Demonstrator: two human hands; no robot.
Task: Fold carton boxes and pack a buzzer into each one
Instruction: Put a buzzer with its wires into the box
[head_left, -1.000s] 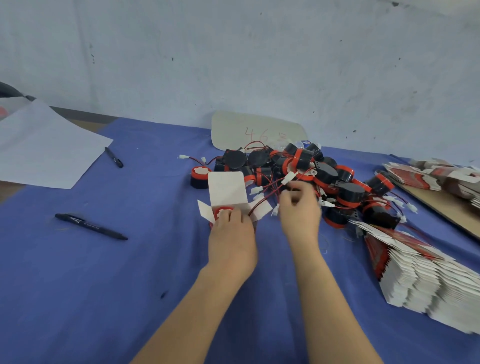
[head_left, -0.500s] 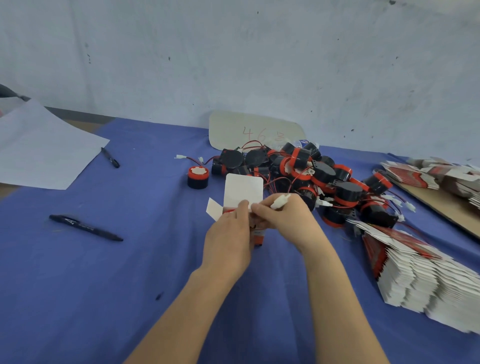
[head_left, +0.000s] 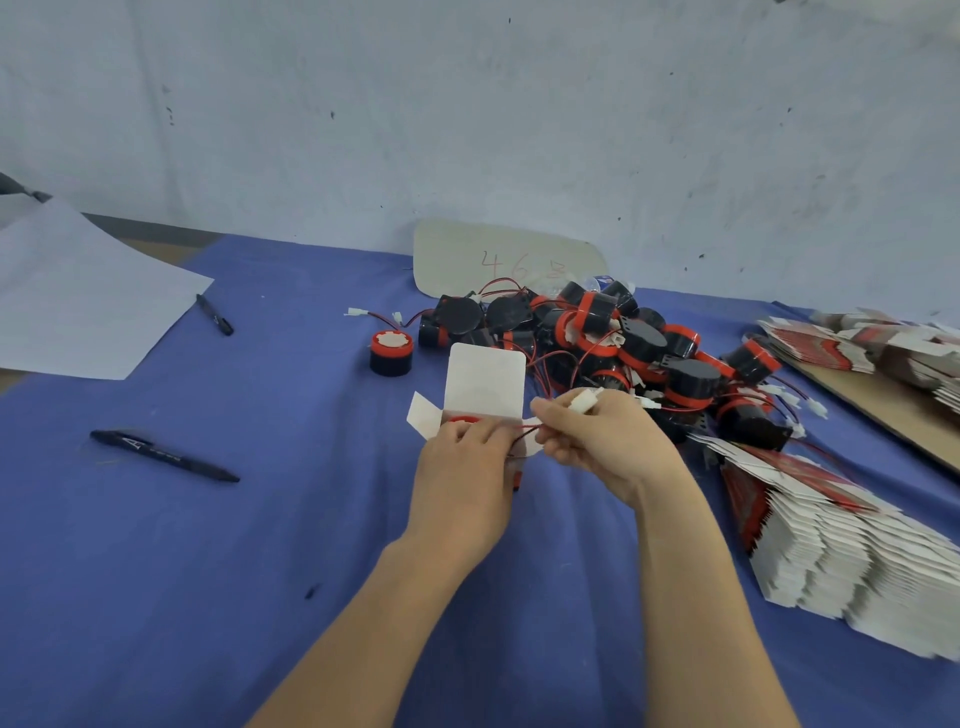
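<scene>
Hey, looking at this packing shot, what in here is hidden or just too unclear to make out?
All head view.
Buzzer in the carton box: only its red rim shows; the left hand covers the rest.
Box body: behind that hand too.
Wire from the white connector: mostly inside the right hand.
Card writing past 46: faint, partly behind the buzzer pile.
Flat cartons: blurred, cut off by the right edge.

The surface (head_left: 156, 571) is covered with a blue cloth (head_left: 311, 493). A paper sheet (head_left: 78, 296) is laid at the left, with a far pen (head_left: 214, 314) at its edge and a near pen (head_left: 163, 456) well apart. A lone buzzer (head_left: 391, 353) is set near a buzzer pile (head_left: 623, 343). Flat cartons (head_left: 841, 545) are stacked at the right.
</scene>
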